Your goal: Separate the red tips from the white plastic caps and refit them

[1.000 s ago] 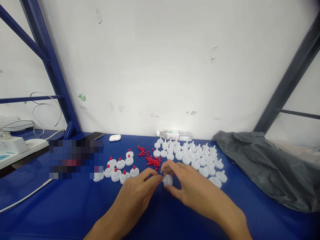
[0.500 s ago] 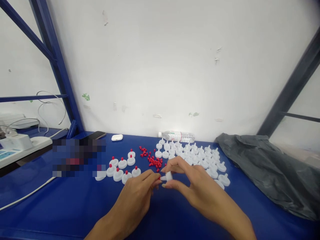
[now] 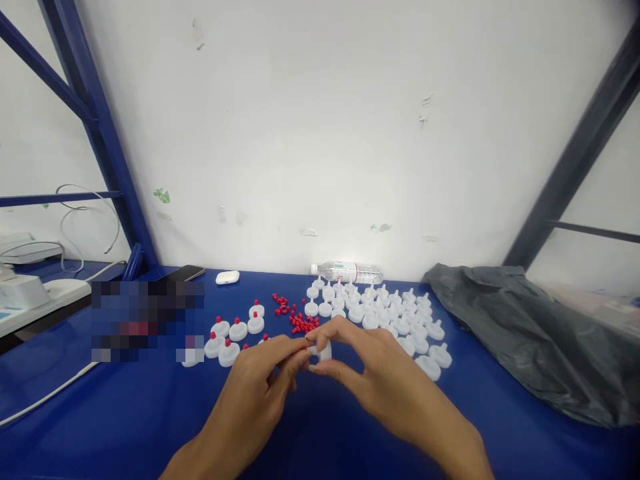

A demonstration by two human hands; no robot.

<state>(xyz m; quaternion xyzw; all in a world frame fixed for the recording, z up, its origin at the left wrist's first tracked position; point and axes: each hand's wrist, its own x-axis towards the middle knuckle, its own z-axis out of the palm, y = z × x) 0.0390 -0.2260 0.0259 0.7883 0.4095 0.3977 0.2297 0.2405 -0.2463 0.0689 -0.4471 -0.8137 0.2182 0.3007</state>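
My right hand [image 3: 370, 363] pinches a white nozzle lid [image 3: 326, 352] by its round base between thumb and fingers, spout pointing left. Against that spout, my left hand [image 3: 267, 373] closes its thumb and forefinger on a small red cap, now mostly hidden by the fingers. Beyond the hands lies a pile of loose red caps [image 3: 303, 325]. To the left stand several white lids with red caps on their spouts [image 3: 229, 353]. A large group of white lids with bare spouts [image 3: 370, 320] spreads to the right, partly behind my right hand.
A clear plastic bottle [image 3: 350, 272] lies along the wall. Dark grey plastic sheeting [image 3: 520, 333] covers the right side of the blue table [image 3: 125, 420]. At the left are a white earbud case [image 3: 227, 277], a phone [image 3: 185, 273], a white cable [image 3: 50, 400] and a power strip [image 3: 65, 291].
Both hands have drawn closer together, and the red cap between them has become mostly hidden behind my fingers. The whole view has shifted slightly, so the table items appear farther left.
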